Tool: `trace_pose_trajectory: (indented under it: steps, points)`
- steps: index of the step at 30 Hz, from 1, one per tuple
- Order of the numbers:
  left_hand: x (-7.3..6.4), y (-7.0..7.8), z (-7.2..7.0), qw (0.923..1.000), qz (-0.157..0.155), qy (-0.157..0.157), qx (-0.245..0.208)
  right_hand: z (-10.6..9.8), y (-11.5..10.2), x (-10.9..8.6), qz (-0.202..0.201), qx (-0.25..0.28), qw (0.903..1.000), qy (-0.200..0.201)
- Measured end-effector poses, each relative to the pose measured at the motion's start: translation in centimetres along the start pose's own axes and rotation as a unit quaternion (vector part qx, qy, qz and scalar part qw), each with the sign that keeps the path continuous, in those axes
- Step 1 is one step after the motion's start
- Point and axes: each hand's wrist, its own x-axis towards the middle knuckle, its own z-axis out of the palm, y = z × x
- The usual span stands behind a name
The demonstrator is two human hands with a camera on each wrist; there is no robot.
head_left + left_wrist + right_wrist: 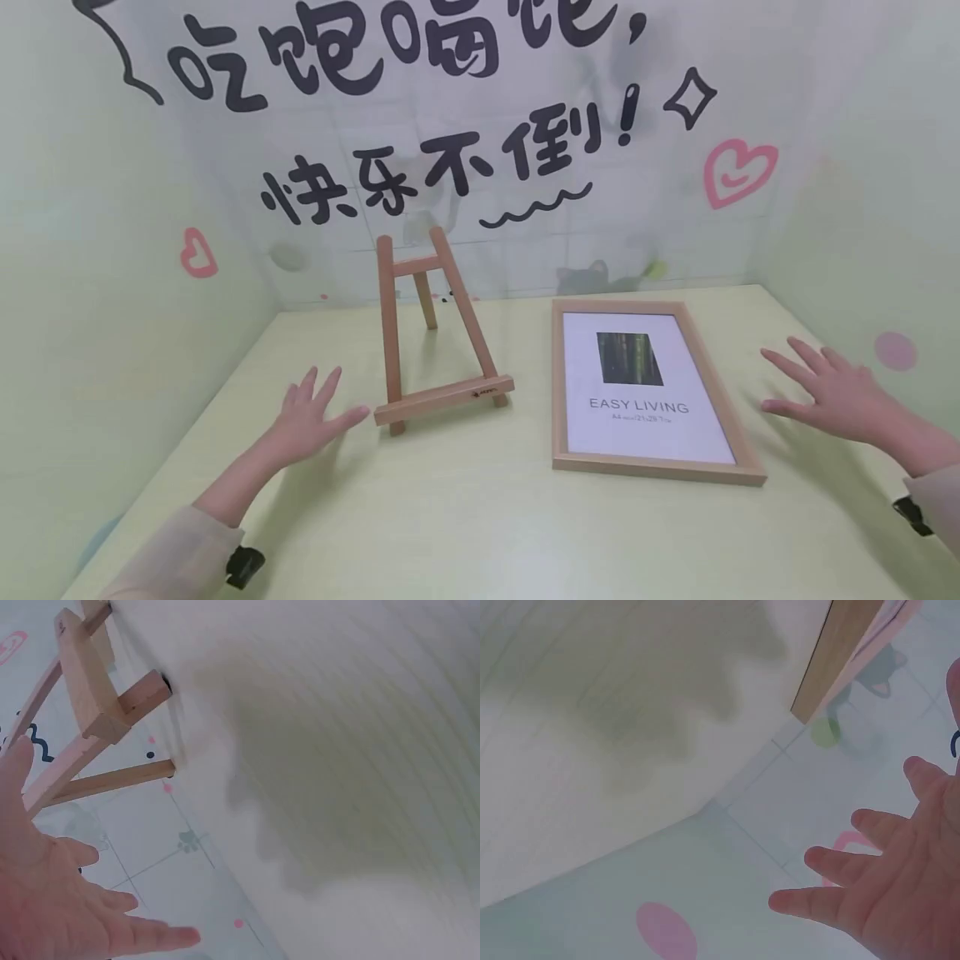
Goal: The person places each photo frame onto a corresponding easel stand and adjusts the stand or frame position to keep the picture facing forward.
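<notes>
A small wooden easel point(444, 398) stands upright left of the middle of the table, its ledge facing the front. To its right a light wood picture frame point(660, 468) lies flat, holding a white sheet printed "EASY LIVING" and a dark forest picture. My left hand point(311, 425) hovers just left of the easel with fingers spread, holding nothing; the easel point(90, 682) also shows beyond the hand point(67, 900) in the left wrist view. On the other side, my right hand point(840, 396) is held apart from the frame's right edge, fingers spread, with the frame's edge point(832, 660) visible in the right wrist view.
The pale table point(465, 533) meets a back wall point(510, 258) with black lettering and drawings. Side walls point(112, 292) close in on the left and right. Both sleeves carry a black clip point(244, 567) near the wrist.
</notes>
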Motion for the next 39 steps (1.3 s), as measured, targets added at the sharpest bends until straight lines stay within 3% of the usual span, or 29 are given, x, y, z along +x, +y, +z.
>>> trace_pose_trajectory:
  steps: [2, 5, 9, 12, 16, 18, 23, 27, 32, 35, 39]
  points:
    - [0.1, 0.4, -0.4, 0.9972, -0.007, -0.027, -0.070, 0.0, -0.1, 0.1, 0.006, 0.040, 0.9992, -0.003]
    - [0.0, 1.2, -1.2, 0.9827, -0.028, -0.064, -0.171, -0.2, -0.4, 0.5, 0.018, 0.126, 0.9916, -0.020]
    - [-0.1, 2.6, -2.0, 0.9468, -0.054, -0.097, -0.302, -0.4, -0.7, 1.1, 0.038, 0.226, 0.9714, -0.063]
    - [0.0, 3.6, -1.7, 0.9120, -0.053, -0.129, -0.386, -0.5, -0.6, 1.2, 0.057, 0.296, 0.9470, -0.110]
    - [0.1, 4.9, -0.5, 0.8688, -0.037, -0.186, -0.457, -0.5, -0.4, 1.2, 0.080, 0.391, 0.9036, -0.155]
    - [0.1, 5.9, 0.2, 0.8517, -0.034, -0.204, -0.482, -0.5, -0.3, 1.3, 0.082, 0.429, 0.8843, -0.166]
    - [0.6, 8.6, 2.2, 0.8202, -0.042, -0.219, -0.527, -0.2, -0.2, 1.8, 0.093, 0.496, 0.8410, -0.194]
    - [1.0, 10.5, 3.8, 0.8000, -0.052, -0.234, -0.550, 0.2, -0.4, 2.3, 0.116, 0.526, 0.8151, -0.212]
    - [1.5, 12.2, 5.4, 0.7850, -0.062, -0.253, -0.562, 0.8, -0.6, 2.5, 0.129, 0.558, 0.7883, -0.224]
    - [1.7, 12.9, 6.2, 0.7771, -0.059, -0.267, -0.567, 1.1, -0.7, 2.6, 0.131, 0.569, 0.7789, -0.228]
    - [2.1, 13.7, 7.0, 0.7677, -0.051, -0.286, -0.571, 1.4, -0.7, 2.7, 0.139, 0.573, 0.7735, -0.232]
